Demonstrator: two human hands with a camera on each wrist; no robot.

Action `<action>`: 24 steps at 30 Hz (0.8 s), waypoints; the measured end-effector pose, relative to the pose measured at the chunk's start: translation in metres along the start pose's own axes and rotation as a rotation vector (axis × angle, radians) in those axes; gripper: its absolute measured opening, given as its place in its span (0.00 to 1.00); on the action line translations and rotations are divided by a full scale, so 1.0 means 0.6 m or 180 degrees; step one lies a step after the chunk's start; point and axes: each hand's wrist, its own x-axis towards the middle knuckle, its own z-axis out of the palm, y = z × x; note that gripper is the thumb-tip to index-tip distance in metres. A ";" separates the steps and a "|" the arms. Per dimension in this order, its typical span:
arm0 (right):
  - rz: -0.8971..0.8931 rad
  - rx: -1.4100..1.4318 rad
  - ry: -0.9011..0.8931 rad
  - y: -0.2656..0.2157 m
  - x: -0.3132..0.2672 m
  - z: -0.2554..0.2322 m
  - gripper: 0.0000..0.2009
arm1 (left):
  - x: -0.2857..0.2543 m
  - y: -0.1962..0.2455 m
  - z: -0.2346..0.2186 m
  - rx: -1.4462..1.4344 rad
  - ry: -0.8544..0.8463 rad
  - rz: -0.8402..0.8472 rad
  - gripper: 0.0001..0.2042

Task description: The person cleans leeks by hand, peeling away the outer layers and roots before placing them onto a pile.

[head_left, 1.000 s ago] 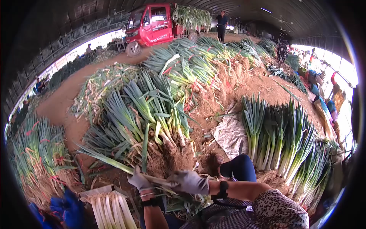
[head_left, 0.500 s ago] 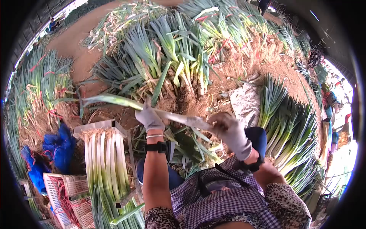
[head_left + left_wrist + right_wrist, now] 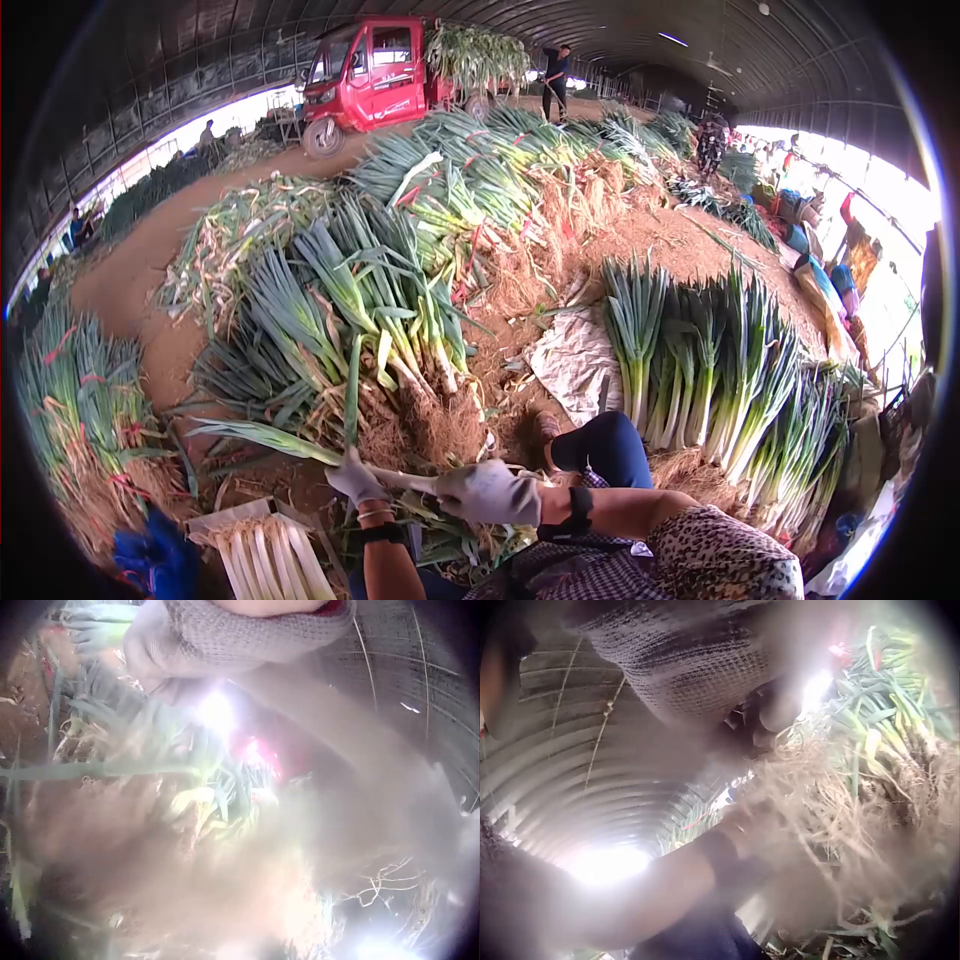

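Note:
A single leek point(image 3: 270, 437) lies slantwise across the front of the body, green leaves to the left and pale stem to the right. My gloved left hand point(image 3: 357, 478) grips its middle, where leaves meet stem. Around the root end curls my gloved right hand point(image 3: 490, 492), which hides that end in the head view. Loose roots point(image 3: 810, 787) hang below the right glove point(image 3: 686, 667) in the right wrist view. In the left wrist view the pale stem point(image 3: 322, 716) runs blurred from beneath the left glove point(image 3: 247, 637).
Untrimmed leeks point(image 3: 340, 280) with brown roots lie in front. Leeks with white stems stand in a row point(image 3: 710, 360) at right, beside a pale cloth point(image 3: 578, 362). Clean white stems point(image 3: 270, 560) fill a holder at lower left. A red three-wheeled truck point(image 3: 372, 75) stands behind.
The head view tipped down, then back up. Since half a second ago my right hand has moved closer to the left along the leek. My left hand keeps its hold.

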 end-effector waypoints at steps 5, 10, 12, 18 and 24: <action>-0.0628 0.0177 -0.0192 0.018 0.027 0.026 0.15 | -0.001 -0.011 0.007 0.0147 -0.0228 -0.0029 0.17; -0.1164 0.0070 -0.0279 0.078 0.001 -0.004 0.29 | 0.028 -0.052 0.007 0.0150 -0.0359 -0.0064 0.08; -0.1082 0.0057 -0.0538 0.070 -0.009 -0.041 0.30 | 0.002 -0.017 0.010 0.0168 -0.0496 -0.0280 0.07; -0.1299 -0.0181 -0.0505 0.083 0.008 0.008 0.20 | 0.024 -0.082 0.003 0.0555 -0.0529 -0.0316 0.12; -0.1573 -0.0054 -0.0645 0.080 0.004 0.056 0.14 | 0.036 -0.087 -0.007 0.0618 -0.0607 -0.0191 0.15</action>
